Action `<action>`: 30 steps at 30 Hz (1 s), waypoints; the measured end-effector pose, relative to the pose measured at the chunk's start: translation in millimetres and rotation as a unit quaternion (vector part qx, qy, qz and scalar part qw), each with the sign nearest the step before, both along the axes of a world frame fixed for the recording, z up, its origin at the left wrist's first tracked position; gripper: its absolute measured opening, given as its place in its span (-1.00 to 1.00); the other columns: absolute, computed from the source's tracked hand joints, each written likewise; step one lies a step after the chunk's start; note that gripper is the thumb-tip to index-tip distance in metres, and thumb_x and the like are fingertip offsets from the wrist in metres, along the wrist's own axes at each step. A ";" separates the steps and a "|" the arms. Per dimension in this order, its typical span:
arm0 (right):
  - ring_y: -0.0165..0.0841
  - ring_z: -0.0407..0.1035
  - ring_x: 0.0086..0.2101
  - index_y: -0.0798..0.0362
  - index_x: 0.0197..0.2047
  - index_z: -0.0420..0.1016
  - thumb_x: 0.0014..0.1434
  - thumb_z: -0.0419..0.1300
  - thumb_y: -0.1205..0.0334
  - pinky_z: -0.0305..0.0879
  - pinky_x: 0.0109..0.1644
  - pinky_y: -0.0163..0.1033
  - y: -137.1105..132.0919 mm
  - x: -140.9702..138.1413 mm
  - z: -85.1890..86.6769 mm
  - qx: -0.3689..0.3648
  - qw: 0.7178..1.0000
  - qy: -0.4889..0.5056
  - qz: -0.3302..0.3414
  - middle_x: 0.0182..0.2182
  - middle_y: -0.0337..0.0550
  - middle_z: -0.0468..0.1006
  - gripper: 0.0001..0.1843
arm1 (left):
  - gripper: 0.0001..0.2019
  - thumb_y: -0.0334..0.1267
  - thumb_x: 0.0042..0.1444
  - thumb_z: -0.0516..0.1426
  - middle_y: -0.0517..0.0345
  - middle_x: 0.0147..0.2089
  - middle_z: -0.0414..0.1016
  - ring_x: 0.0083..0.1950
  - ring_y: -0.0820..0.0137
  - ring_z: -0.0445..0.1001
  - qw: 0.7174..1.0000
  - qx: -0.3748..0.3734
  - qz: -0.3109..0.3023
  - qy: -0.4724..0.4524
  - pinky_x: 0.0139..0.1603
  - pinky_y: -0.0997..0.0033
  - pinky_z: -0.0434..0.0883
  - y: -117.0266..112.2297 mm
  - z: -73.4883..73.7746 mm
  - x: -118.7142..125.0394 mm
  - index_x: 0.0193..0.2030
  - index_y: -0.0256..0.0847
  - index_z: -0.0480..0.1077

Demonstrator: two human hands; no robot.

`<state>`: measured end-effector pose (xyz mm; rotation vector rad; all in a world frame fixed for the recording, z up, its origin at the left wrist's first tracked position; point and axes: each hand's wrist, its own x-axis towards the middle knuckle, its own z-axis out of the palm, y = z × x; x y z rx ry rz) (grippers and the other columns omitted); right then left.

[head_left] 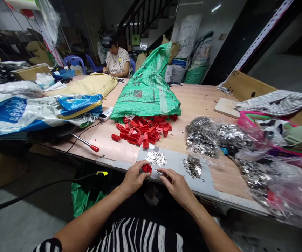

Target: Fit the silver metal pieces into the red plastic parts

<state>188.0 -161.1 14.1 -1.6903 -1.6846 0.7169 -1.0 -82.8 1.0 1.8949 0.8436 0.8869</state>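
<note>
Stretching toward a dark staircase (143, 18), the wood-toned table (197, 99) bears red parts (140, 131).

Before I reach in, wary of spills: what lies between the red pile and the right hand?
The head view shows shiny silvery pieces on the grey mat there.

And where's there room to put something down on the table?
The biggest patch lies between the green sack and the pale board, just small dark specks there. A smaller one sits between the shiny pile and the dull pile. Right is crowded with bags and a pink basket, left with sacks.
</note>
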 end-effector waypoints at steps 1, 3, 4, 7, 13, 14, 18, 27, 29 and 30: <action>-0.27 0.42 -0.21 -0.02 -0.07 0.48 0.23 0.06 0.20 0.30 -0.09 -0.20 0.6 -2.2 -0.5 0.004 1.000 -0.009 -0.001 -0.19 -0.12 0.54 -0.74 | -0.68 -0.41 0.04 0.16 0.08 -0.07 0.52 -0.05 0.31 0.47 1.000 0.005 -0.008 0.008 0.02 0.29 0.38 2.4 -0.8 0.7 -0.03 -0.14 0.39; -0.28 0.43 -0.23 0.00 -0.13 0.48 0.23 0.06 0.22 0.30 -0.10 -0.21 2.3 -5.9 -0.4 0.013 1.000 -0.022 -0.001 -0.22 -0.13 0.55 -0.79 | -0.65 -0.43 0.02 0.18 0.08 -0.05 0.51 -0.02 0.30 0.46 1.000 0.012 -0.021 0.020 0.04 0.29 0.37 6.4 -2.1 2.5 -0.02 -0.14 0.40; -0.28 0.43 -0.23 0.00 -0.15 0.48 0.23 0.06 0.22 0.30 -0.10 -0.21 3.2 -7.0 0.0 0.015 1.000 -0.026 0.002 -0.23 -0.14 0.56 -0.80 | -0.64 -0.43 0.01 0.19 0.07 -0.05 0.52 -0.01 0.29 0.46 0.999 0.015 -0.026 0.024 0.05 0.28 0.36 8.2 -2.6 3.2 -0.02 -0.14 0.40; -0.27 0.43 -0.21 0.00 -0.16 0.48 0.23 0.05 0.22 0.30 -0.09 -0.20 5.5 -6.8 1.5 0.015 1.000 -0.025 0.011 -0.22 -0.13 0.56 -0.79 | -0.63 -0.42 -0.02 0.22 0.08 -0.07 0.52 -0.01 0.28 0.47 0.999 0.016 -0.042 0.024 0.04 0.29 0.37 11.5 -3.2 3.9 -0.02 -0.13 0.41; -0.29 0.44 -0.29 0.04 -0.01 0.42 0.30 -0.05 0.13 0.34 -0.18 -0.22 3.7 0.0 0.8 0.018 0.999 0.029 -0.017 -0.22 -0.08 0.54 -0.68 | -0.71 -0.40 0.01 0.21 0.08 -0.10 0.52 -0.05 0.32 0.47 0.999 -0.005 -0.026 -0.022 0.02 0.32 0.38 6.5 2.2 0.4 -0.08 -0.16 0.42; -0.32 0.43 -0.36 0.05 0.01 0.40 0.31 -0.06 0.11 0.34 -0.23 -0.23 2.5 0.6 0.5 0.013 0.999 0.038 -0.019 -0.26 -0.09 0.54 -0.66 | -0.72 -0.40 0.03 0.21 0.08 -0.10 0.52 -0.05 0.32 0.47 0.999 -0.006 -0.025 -0.032 0.02 0.33 0.37 4.7 4.0 -0.5 -0.08 -0.16 0.42; -0.39 0.37 -0.49 0.05 0.02 0.35 0.32 -0.07 0.10 0.32 -0.32 -0.27 -2.5 0.3 0.7 0.007 0.998 0.062 -0.016 -0.26 -0.10 0.52 -0.67 | -0.73 -0.38 0.07 0.19 0.07 -0.08 0.52 -0.04 0.34 0.47 0.999 0.006 -0.021 -0.050 0.03 0.33 0.37 -1.4 10.3 -3.1 -0.06 -0.16 0.41; -0.30 0.43 -0.26 0.00 -0.18 0.44 0.24 0.03 0.25 0.31 -0.13 -0.22 1.9 -10.0 9.7 0.021 0.999 -0.021 0.025 -0.25 -0.16 0.56 -0.83 | -0.71 -0.41 0.07 0.18 0.09 -0.08 0.51 -0.03 0.34 0.47 0.999 0.034 -0.028 -0.018 0.04 0.31 0.38 -0.6 1.7 -4.3 -0.04 -0.15 0.39; -0.29 0.43 -0.23 -0.01 -0.17 0.46 0.22 0.04 0.28 0.31 -0.13 -0.22 5.3 -11.9 8.8 0.023 0.998 -0.050 0.030 -0.25 -0.16 0.56 -0.81 | -0.71 -0.42 0.06 0.17 0.08 -0.08 0.52 -0.03 0.33 0.47 0.999 0.038 -0.034 -0.005 0.04 0.29 0.39 1.3 -2.6 -3.8 -0.04 -0.15 0.39; -0.29 0.44 -0.24 -0.01 -0.17 0.47 0.22 0.04 0.29 0.31 -0.13 -0.22 6.8 -12.6 7.9 0.021 0.997 -0.064 0.032 -0.25 -0.16 0.56 -0.80 | -0.71 -0.42 0.06 0.17 0.08 -0.08 0.52 -0.03 0.33 0.47 0.999 0.039 -0.036 0.000 0.04 0.29 0.39 2.3 -4.5 -3.5 -0.04 -0.15 0.39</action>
